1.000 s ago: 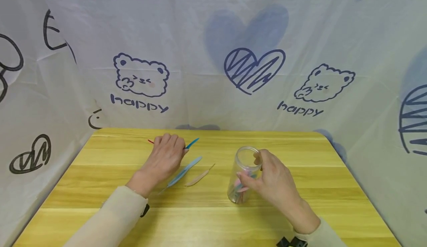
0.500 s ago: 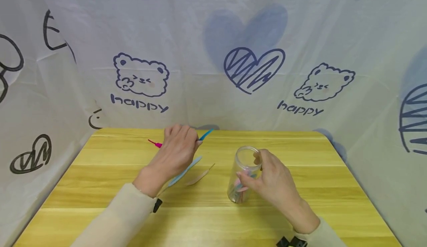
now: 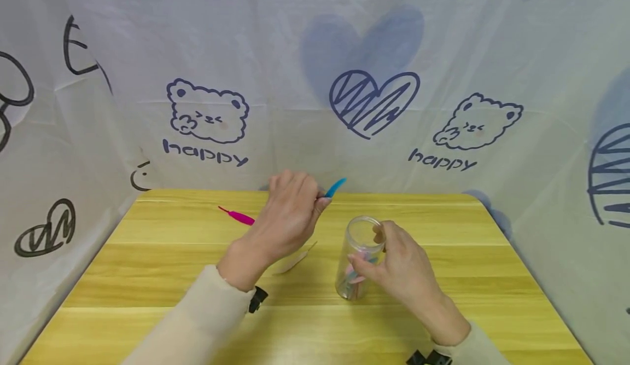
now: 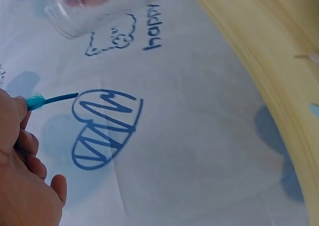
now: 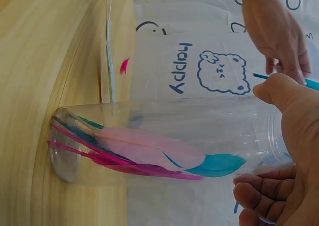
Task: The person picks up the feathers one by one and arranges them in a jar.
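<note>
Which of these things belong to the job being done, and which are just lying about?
Seem part of the job:
blue feather, pinched by the left hand
clear jar, held by the right hand
feathers inside the jar
magenta feather, pale feather, light blue feather, all loose

Just surroundings:
wooden table
printed cloth behind

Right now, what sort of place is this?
Probably a makeshift craft or filming booth: white fabric printed with blue hearts and bears hangs behind and beside a yellow wood-grain table, where a clear cylindrical jar holds pink, magenta and blue feathers.
</note>
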Motion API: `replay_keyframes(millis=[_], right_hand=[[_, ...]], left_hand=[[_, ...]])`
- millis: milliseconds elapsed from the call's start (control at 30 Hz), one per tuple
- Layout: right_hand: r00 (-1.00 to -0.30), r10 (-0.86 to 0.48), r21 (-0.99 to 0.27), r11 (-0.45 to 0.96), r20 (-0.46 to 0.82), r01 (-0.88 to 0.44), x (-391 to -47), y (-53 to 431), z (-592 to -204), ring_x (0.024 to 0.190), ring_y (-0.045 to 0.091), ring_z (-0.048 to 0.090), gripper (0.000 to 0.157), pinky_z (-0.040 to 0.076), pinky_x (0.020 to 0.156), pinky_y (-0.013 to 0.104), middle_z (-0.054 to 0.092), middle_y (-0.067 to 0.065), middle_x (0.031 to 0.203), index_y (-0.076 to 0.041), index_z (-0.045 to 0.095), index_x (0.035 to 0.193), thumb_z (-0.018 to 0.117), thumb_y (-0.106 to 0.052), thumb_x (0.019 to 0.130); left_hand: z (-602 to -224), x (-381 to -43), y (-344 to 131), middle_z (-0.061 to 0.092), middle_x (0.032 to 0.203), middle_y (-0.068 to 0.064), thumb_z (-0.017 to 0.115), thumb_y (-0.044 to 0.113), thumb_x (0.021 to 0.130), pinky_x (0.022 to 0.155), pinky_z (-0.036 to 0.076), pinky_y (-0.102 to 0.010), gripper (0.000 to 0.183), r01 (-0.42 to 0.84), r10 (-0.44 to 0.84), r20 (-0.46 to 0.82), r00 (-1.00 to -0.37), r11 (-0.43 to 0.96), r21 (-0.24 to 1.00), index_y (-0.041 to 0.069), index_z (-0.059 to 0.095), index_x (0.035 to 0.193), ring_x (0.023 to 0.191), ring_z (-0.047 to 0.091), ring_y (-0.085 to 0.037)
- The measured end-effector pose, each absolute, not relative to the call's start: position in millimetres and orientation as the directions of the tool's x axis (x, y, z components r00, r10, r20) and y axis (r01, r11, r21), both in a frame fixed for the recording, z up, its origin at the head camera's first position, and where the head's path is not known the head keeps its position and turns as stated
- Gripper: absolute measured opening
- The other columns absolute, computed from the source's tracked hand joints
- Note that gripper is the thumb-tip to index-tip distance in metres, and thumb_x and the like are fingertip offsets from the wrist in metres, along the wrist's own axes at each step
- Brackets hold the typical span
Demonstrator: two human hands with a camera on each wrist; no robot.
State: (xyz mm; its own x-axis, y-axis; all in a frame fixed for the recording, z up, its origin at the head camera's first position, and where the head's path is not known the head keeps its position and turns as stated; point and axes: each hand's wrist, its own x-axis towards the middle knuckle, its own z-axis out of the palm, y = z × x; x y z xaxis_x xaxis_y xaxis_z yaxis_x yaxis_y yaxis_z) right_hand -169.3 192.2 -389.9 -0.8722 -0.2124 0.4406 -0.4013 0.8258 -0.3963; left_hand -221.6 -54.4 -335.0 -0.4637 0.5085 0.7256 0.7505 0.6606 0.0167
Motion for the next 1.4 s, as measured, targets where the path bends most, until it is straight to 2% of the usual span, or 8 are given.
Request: replay_keyframes(millis=[100, 267, 333, 567, 767, 933, 1133, 1400], right_hand=[[-0.866, -0.218, -0.394, 0.822, 0.45, -0.411, -169.1, 190.9, -390.6, 0.077, 0.016, 0.059, 0.055, 0.051, 0.064, 0.031, 0.068, 0.009, 0.098, -0.005, 0.059, 0.108, 0.089, -0.042, 0.082], [-0.857, -0.221, -0.389, 0.819, 0.465, -0.422, -169.7, 191.1, -390.8, 0.076, 0.016, 0.059, 0.055, 0.05, 0.063, 0.031, 0.067, 0.009, 0.097, -0.004, 0.059, 0.107, 0.09, -0.041, 0.081], [-0.854, -0.219, -0.386, 0.819, 0.473, -0.424, -170.2, 191.3, -391.1, 0.076, 0.016, 0.058, 0.055, 0.05, 0.063, 0.031, 0.066, 0.008, 0.097, -0.005, 0.059, 0.107, 0.09, -0.042, 0.081], [-0.838, -0.224, -0.374, 0.816, 0.497, -0.44, -170.3, 192.5, -392.1, 0.077, 0.017, 0.058, 0.051, 0.05, 0.063, 0.031, 0.066, 0.008, 0.097, -0.006, 0.058, 0.105, 0.088, -0.039, 0.081], [-0.833, -0.229, -0.372, 0.813, 0.504, -0.449, -170.4, 192.8, -391.5, 0.077, 0.018, 0.059, 0.05, 0.05, 0.062, 0.031, 0.065, 0.008, 0.095, -0.008, 0.055, 0.098, 0.09, -0.039, 0.08], [-0.846, -0.216, -0.386, 0.816, 0.487, -0.431, -169.7, 191.8, -391.1, 0.075, 0.015, 0.056, 0.049, 0.047, 0.06, 0.03, 0.063, 0.006, 0.092, -0.011, 0.053, 0.096, 0.09, -0.038, 0.08], [-0.876, -0.195, -0.405, 0.828, 0.441, -0.388, -170.0, 190.4, -391.2, 0.078, 0.016, 0.058, 0.051, 0.049, 0.062, 0.032, 0.065, 0.006, 0.096, -0.01, 0.056, 0.1, 0.089, -0.043, 0.081], [-0.875, -0.196, -0.405, 0.827, 0.442, -0.39, -170.9, 189.9, -392.1, 0.08, 0.019, 0.061, 0.054, 0.051, 0.064, 0.033, 0.066, 0.008, 0.098, -0.007, 0.058, 0.107, 0.088, -0.044, 0.081]], left_hand=[[-329.9, -219.0, -48.1, 0.041, 0.084, -0.004, 0.056, 0.024, 0.109, 0.076, 0.026, -0.042, 0.022, 0.767, 0.505, 0.741, -0.442, 0.641, 0.021, 0.009, 0.047, 0.095, 0.081, 0.033, -0.026], [-324.5, -216.1, -35.9, 0.041, 0.085, -0.004, 0.039, 0.032, 0.114, 0.076, 0.027, -0.043, 0.032, 0.791, 0.506, 0.774, -0.381, 0.612, -0.011, 0.008, 0.047, 0.094, 0.081, 0.033, -0.025], [-322.8, -215.4, -30.2, 0.042, 0.084, -0.004, 0.036, 0.034, 0.114, 0.075, 0.027, -0.043, 0.035, 0.8, 0.509, 0.788, -0.347, 0.598, -0.034, 0.008, 0.047, 0.094, 0.08, 0.034, -0.025], [-321.7, -213.9, -11.1, 0.047, 0.085, -0.004, 0.048, 0.028, 0.112, 0.076, 0.03, -0.041, 0.027, 0.838, 0.53, 0.802, -0.275, 0.541, -0.07, 0.007, 0.048, 0.096, 0.08, 0.037, -0.023], [-327.3, -214.2, -2.7, 0.045, 0.084, -0.002, 0.049, 0.027, 0.112, 0.077, 0.029, -0.039, 0.025, 0.838, 0.543, 0.802, -0.25, 0.536, -0.102, 0.008, 0.049, 0.096, 0.08, 0.036, -0.022], [-336.1, -212.6, -4.4, 0.043, 0.084, -0.001, 0.053, 0.025, 0.111, 0.077, 0.028, -0.038, 0.023, 0.83, 0.57, 0.768, -0.292, 0.55, -0.093, 0.009, 0.049, 0.095, 0.081, 0.034, -0.021], [-343.1, -209.9, -12.3, 0.043, 0.085, 0.0, 0.062, 0.022, 0.107, 0.076, 0.027, -0.036, 0.021, 0.81, 0.607, 0.69, -0.394, 0.585, -0.051, 0.011, 0.049, 0.095, 0.083, 0.034, -0.022], [-345.2, -207.2, -16.9, 0.047, 0.087, 0.003, 0.063, 0.024, 0.107, 0.078, 0.029, -0.035, 0.018, 0.788, 0.646, 0.591, -0.484, 0.615, -0.027, 0.014, 0.052, 0.096, 0.084, 0.034, -0.02]])
